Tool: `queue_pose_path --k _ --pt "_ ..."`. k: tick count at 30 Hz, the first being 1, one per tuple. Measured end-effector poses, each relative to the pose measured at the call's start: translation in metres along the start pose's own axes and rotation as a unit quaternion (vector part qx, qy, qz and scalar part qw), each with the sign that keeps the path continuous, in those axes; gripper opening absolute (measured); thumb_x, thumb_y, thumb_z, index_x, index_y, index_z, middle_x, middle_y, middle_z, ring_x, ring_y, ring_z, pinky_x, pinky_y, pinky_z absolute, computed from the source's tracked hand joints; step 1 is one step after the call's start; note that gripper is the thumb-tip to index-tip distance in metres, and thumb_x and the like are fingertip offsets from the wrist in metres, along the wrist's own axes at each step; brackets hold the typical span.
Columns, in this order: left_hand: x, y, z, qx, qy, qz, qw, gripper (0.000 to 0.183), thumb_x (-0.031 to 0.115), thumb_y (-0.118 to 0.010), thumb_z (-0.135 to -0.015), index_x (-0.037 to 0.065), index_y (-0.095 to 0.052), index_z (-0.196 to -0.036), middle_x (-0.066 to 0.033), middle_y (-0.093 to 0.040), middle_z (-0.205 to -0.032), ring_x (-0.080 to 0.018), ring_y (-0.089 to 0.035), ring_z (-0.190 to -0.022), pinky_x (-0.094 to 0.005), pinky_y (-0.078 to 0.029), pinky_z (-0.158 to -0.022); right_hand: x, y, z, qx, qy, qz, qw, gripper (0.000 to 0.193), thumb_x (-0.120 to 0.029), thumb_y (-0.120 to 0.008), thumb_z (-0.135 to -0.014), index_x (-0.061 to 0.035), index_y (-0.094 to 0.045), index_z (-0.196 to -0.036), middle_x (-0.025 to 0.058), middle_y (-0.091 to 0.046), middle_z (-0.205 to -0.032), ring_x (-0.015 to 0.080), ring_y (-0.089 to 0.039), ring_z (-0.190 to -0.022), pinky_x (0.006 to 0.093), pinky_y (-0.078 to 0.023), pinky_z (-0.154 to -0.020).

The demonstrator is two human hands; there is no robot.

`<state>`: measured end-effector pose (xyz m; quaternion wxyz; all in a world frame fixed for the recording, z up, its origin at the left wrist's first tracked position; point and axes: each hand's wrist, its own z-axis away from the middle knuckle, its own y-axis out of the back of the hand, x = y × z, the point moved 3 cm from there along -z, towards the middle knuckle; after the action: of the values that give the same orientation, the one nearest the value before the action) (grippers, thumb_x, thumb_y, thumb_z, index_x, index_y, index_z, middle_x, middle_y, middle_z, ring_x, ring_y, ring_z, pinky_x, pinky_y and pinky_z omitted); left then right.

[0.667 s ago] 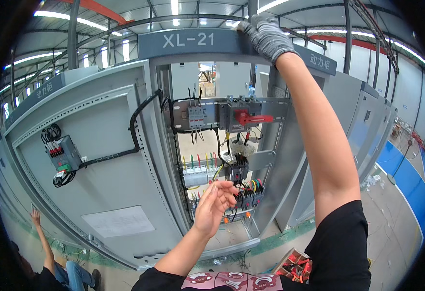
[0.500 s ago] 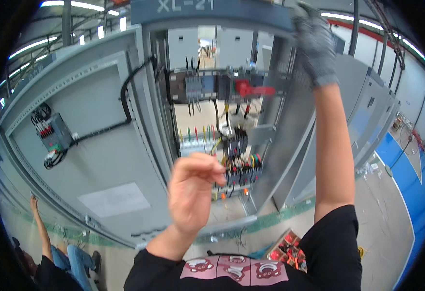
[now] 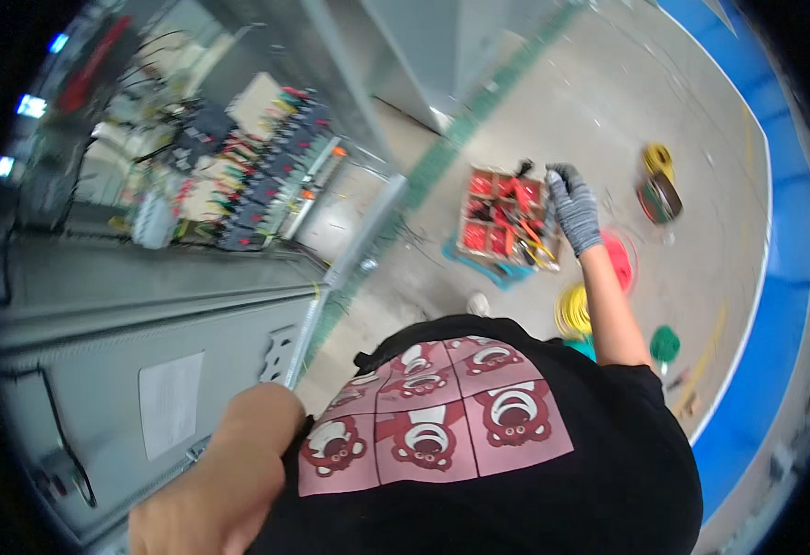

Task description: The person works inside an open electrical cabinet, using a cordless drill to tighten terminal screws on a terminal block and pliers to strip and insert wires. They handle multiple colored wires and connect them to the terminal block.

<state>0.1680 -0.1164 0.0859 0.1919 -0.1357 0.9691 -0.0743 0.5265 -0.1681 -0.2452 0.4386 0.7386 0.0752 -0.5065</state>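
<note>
My right hand (image 3: pixel 573 211), in a grey knit glove, hovers at the right edge of a box (image 3: pixel 463 242) split into compartments of small red parts. Its fingers stretch out, slightly bent, and I make out nothing in them. Tools with red and yellow handles (image 3: pixel 527 228) lie over the box's right side. My bare left hand (image 3: pixel 178 520) is low at the left, in front of the grey cabinet door (image 3: pixel 229 356); its fingers are blurred and mostly hidden.
An open electrical cabinet (image 3: pixel 368 236) at the left holds rows of wired breakers (image 3: pixel 262 176). Coils of yellow wire (image 3: pixel 571 310), red wire (image 3: pixel 619 259) and green wire (image 3: pixel 665 344) lie on the floor. Tape rolls (image 3: pixel 659 199) are farther right. A blue stool (image 3: pixel 502 274) shows under the box.
My view has swung down and right from the cabinet's front. My right hand has come down from the cabinet top to the box; my left hand has dropped to the lower left.
</note>
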Motion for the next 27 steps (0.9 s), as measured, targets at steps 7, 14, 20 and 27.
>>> queue_pose_path --k 7,14,20,27 --pt "-0.027 0.057 0.196 0.069 0.758 -0.129 0.636 0.058 0.051 -0.051 -0.092 -0.002 -0.055 -0.115 -0.0163 -0.063 -0.109 -0.0249 -0.062 -0.091 -0.0372 -0.049 -0.083 0.245 0.005 0.126 -0.041 -0.213 0.058 0.974 0.019 -0.021 -0.059 -0.092 -0.003 -0.063 -0.097 0.0043 -0.061 -0.073 0.0117 -0.054 -0.06 0.0279 -0.047 -0.058" --pt "0.051 0.033 0.335 0.139 0.907 -0.216 0.333 0.024 0.015 -0.053 -0.097 0.0 -0.057 -0.115 -0.0102 -0.065 -0.104 -0.0163 -0.06 -0.097 -0.0305 -0.045 -0.09 0.305 -0.036 0.136 -0.094 -0.39 -0.026 0.916 0.025 -0.022 -0.059 -0.091 0.0005 -0.061 -0.1 0.0068 -0.064 -0.078 0.0123 -0.058 -0.063 0.0274 -0.049 -0.06" --pt "0.073 0.029 0.354 0.045 0.889 -0.338 0.305 0.021 0.01 -0.055 -0.094 0.001 -0.06 -0.112 -0.008 -0.065 -0.1 -0.0152 -0.061 -0.094 -0.0293 -0.047 -0.086 0.345 -0.076 0.059 0.016 -0.334 0.158 0.929 0.028 -0.027 -0.059 -0.088 -0.0021 -0.062 -0.101 0.0172 -0.068 -0.092 0.0347 -0.066 -0.088 0.0407 -0.05 -0.078" --pt "0.099 0.037 0.348 -0.13 0.859 -0.413 0.274 0.022 0.012 -0.058 -0.09 0.003 -0.06 -0.111 -0.0135 -0.063 -0.102 -0.0254 -0.063 -0.093 -0.0348 -0.05 -0.083 0.38 -0.106 -0.003 -0.077 -0.278 0.192 0.938 0.062 -0.055 -0.056 -0.083 -0.0138 -0.055 -0.129 0.0173 -0.064 -0.114 0.0346 -0.06 -0.104 0.0448 -0.046 -0.088"
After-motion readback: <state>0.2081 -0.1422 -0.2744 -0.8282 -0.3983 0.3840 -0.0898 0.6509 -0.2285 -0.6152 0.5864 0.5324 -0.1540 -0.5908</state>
